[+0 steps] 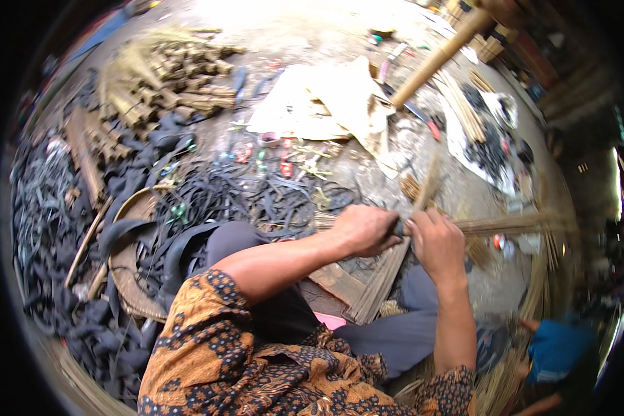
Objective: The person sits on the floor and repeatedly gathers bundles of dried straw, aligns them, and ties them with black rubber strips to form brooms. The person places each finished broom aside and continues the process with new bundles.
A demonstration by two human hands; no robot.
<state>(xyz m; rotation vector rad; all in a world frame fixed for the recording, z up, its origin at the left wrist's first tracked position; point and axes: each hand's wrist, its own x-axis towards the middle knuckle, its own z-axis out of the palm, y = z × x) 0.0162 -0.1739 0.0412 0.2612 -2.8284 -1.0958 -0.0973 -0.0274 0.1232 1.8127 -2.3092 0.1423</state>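
Left hand (369, 231): fisted, knuckles up, no gap between the fingers, dark strip (398, 226) caught at the thumb side; can't make out how many turns are on. Lower end of the slanting stick bundle (383, 281) runs down from under the hands, over the lap, near the wooden board (338, 283); its upper end sticks out past the knuckles, away from the body. Right hand (437, 244): fingers curled closed on the sticks, right beside the left; whether the fingertips pinch the strip too is hidden. Second stick bundle (506, 224) runs out to the right from that hand, far end blurred. Looks like a binding step, right at the crossing. To do it well, I'd keep the left as the clamp and hold strip tension there, since slack would probably let the sticks fan out. Right should square the crossing and press the sticks flat, fingertips clear of the strip path. Lay turns tight against each other, pull evenly, lock the tail under the last turn. Watch the long right-hand end: its leverage could twist the joint.
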